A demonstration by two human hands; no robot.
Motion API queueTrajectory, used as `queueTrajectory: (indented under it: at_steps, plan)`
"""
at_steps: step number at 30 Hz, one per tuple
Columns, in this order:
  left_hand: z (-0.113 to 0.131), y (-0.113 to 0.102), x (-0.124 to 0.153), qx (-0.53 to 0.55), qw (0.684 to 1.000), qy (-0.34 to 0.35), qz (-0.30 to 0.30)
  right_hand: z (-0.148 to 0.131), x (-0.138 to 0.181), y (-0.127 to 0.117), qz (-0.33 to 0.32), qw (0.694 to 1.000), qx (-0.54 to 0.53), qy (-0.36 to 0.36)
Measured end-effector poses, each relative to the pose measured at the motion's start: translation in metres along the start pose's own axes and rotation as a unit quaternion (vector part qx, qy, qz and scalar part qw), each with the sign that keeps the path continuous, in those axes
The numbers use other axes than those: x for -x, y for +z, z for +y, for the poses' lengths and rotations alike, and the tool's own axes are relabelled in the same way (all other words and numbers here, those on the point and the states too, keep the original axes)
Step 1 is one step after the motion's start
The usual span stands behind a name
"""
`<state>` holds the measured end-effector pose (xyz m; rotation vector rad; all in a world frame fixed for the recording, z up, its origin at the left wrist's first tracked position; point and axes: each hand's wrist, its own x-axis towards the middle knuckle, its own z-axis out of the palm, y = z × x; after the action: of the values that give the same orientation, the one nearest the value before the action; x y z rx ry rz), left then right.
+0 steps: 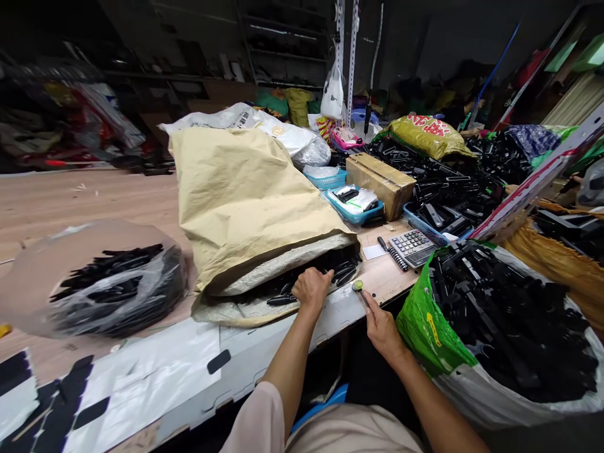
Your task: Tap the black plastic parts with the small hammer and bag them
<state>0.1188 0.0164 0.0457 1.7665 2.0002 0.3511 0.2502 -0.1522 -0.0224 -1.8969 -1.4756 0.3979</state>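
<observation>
A large tan paper sack lies on its side on the table, its mouth facing me. Slim black plastic parts fill the opening. At that mouth my left hand is closed, fingers curled down among the parts; what they grip is hidden. My right hand, just outside the sack over the table's front edge, pinches a slim dark tool with a round yellow-green end. Its exact kind is too small to tell.
A green and white bag full of black parts stands at right. Beyond the sack sit a calculator, a cardboard box and blue baskets. A clear plastic bag of black pieces lies left. A slanted metal post rises right.
</observation>
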Motion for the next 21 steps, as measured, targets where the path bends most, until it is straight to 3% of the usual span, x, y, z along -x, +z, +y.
queueTrajectory:
  at_steps: [10, 13, 16, 21]
  plan:
    - [-0.01, 0.001, -0.003, 0.176, 0.983, -0.053, -0.028, -0.001, 0.0, -0.002, 0.001, 1.0, -0.018, -0.006]
    - [-0.024, -0.01, 0.009, 0.196, 0.978, -0.008, -0.065, -0.001, 0.001, -0.002, 0.003, 1.0, -0.022, -0.011]
    - [-0.049, -0.029, 0.033, 0.128, 0.986, 0.069, -0.084, -0.002, 0.001, -0.003, 0.003, 1.0, -0.027, -0.015]
    - [-0.1, -0.048, 0.061, -0.008, 0.988, 0.147, -0.046, -0.001, 0.001, -0.006, 0.002, 1.0, -0.022, -0.007]
